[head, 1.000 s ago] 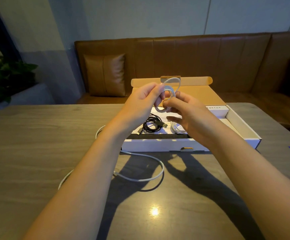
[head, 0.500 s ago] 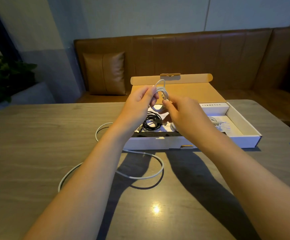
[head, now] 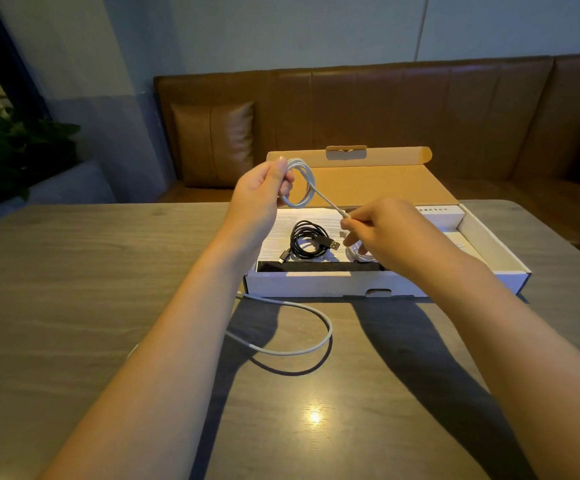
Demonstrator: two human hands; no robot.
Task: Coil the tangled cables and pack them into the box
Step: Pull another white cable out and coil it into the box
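Coiling is midway: the left hand [head: 264, 192] pinches the white cable's coil [head: 300, 183] above the open box [head: 350, 284], where a coiled black cable [head: 309, 241] already lies. The right hand [head: 375, 230] pinches the cable's plug end, drawn taut. Next, likely, that end needs wrapping or tucking round the coil before it is boxed; another white cable [head: 295, 327] waits loose on the table [head: 74, 271].

Coiled cable [head: 308, 241] in box [head: 350, 284] on table [head: 74, 278]

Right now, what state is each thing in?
box: open, lid back
black cable: coiled, in box
white cable: partly coiled, tail loose on table
left hand: holds the coil
right hand: pinches the cable
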